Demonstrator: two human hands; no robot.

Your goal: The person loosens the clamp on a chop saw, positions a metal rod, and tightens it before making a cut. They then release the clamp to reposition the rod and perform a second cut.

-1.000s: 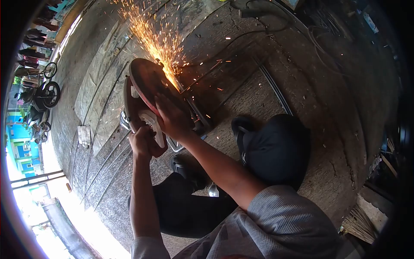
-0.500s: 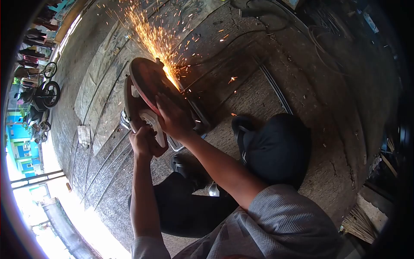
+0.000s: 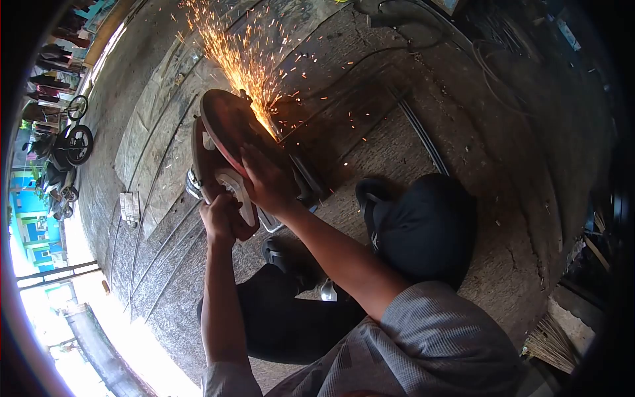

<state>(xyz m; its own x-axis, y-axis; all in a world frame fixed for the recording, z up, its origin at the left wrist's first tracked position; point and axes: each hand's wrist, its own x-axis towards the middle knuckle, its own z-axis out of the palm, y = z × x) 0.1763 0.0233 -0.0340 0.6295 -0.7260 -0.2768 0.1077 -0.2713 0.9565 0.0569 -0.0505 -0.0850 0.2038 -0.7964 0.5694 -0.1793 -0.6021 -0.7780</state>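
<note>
A red chop saw (image 3: pixel 246 126) stands low in front of me, with a bright stream of sparks (image 3: pixel 241 63) flying forward from its disc's far side. My left hand (image 3: pixel 221 215) is wrapped round the saw's D-shaped handle (image 3: pixel 246 231). Against the side of the round blade guard rests my right hand (image 3: pixel 270 182), fingers stretched out flat along it. The cutting disc is hidden by the guard. A dark metal bar (image 3: pixel 304 173) lies beside the saw's base; where the disc meets the metal is not clearly visible.
My shoes (image 3: pixel 374 190) and bent knees flank the saw. Long thin rods (image 3: pixel 162 261) lie on the floor to the left, dark metal bars (image 3: pixel 423 135) to the right. A cable (image 3: pixel 377 53) curves across the far floor. Motorbikes (image 3: pixel 76 144) stand at far left, a broom (image 3: pixel 552 344) at lower right.
The spark stream has spread wider, with more sparks scattered to the right of the guard. The saw and both hands hold almost the same position.
</note>
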